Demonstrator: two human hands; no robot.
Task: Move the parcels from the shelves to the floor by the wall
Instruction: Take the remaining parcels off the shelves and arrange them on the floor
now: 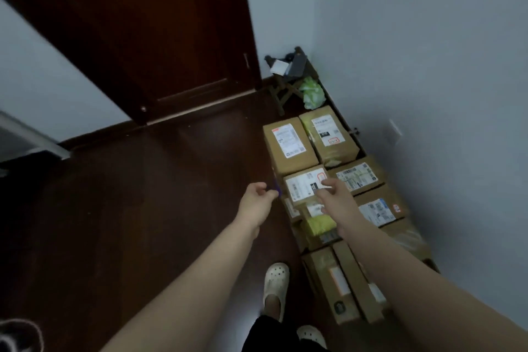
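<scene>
Dark floor (143, 223) by the white wall (428, 66), parcels (288, 146) lined along it: our right grip (335, 197) touches the small box (300, 187) atop the pile, our left grip (255, 200) curls just beside; whether either clasps anything we cannot tell. Best, we judge, to seat it flat.

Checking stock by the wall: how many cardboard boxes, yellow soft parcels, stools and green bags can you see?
Cardboard boxes: 8 plainly visible; overlaps may hide more
Yellow soft parcel: 1
Stool: 1
Green bag: 1
Total: 11
</scene>
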